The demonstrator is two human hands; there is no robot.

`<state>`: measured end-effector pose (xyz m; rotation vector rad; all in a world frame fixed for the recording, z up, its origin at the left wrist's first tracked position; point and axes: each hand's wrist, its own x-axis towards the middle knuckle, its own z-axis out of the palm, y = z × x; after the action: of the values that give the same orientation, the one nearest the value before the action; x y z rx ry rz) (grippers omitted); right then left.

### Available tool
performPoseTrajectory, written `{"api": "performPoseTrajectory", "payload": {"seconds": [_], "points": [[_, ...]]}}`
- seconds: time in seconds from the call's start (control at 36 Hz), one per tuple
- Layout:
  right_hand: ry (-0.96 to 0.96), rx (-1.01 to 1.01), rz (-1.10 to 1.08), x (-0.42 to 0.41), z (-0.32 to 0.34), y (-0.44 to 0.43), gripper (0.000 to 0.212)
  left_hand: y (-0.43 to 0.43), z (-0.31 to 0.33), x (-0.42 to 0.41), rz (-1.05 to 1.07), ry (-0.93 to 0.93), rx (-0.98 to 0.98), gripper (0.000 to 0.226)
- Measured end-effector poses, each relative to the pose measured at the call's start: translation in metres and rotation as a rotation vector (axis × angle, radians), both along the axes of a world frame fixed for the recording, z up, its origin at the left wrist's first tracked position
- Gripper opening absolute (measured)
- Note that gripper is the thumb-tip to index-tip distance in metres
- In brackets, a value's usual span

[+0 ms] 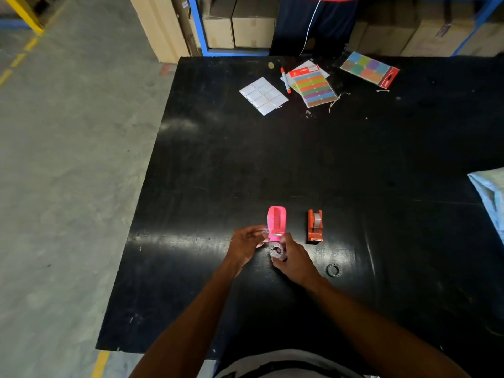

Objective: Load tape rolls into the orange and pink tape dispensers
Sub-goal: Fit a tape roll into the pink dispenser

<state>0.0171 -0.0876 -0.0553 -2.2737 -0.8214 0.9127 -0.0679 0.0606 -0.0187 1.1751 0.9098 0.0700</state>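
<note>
The pink tape dispenser (276, 222) stands upright on the black table (272, 159) with its slot showing no roll. To its right stands the orange tape dispenser (315, 225), a clear roll sitting in it. My right hand (293, 257) holds a clear tape roll (277, 251) just in front of the pink dispenser. My left hand (246, 244) pinches the loose strip of tape (264, 230) pulled from that roll, beside the dispenser's left wall. A dark ring-shaped core (333, 269) lies on the table to the right of my right hand.
At the far side of the table lie a white label sheet (263, 95), a red marker (285, 80) and two packs of coloured sticky notes (315, 87) (369, 69). A pale blue bag (491, 197) overhangs the right edge. A person stands beyond the table before cardboard boxes.
</note>
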Motion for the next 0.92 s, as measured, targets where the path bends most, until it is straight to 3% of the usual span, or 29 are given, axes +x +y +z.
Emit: {"api": "performPoseTrajectory", "payload": {"seconds": [0.11,0.31,0.42,0.72,0.92], "points": [[0.058,0.111,-0.079,0.005,0.011,0.0,0.039,-0.005,0.0,-0.005,-0.053,0.013,0.027,0.025],[0.123,0.254,-0.256,0.01,0.022,-0.003,0.035,-0.011,0.008,-0.006,0.041,-0.026,-0.001,0.024],[0.186,0.363,-0.358,0.009,0.036,-0.002,0.023,-0.014,0.011,-0.005,0.035,-0.039,-0.012,0.018],[0.368,0.492,-0.257,0.009,0.056,-0.008,0.034,-0.026,0.031,-0.005,-0.022,-0.139,-0.025,0.023],[0.374,0.431,-0.133,0.019,0.066,-0.019,0.05,-0.024,0.039,-0.01,-0.078,-0.136,-0.02,0.023]]}}
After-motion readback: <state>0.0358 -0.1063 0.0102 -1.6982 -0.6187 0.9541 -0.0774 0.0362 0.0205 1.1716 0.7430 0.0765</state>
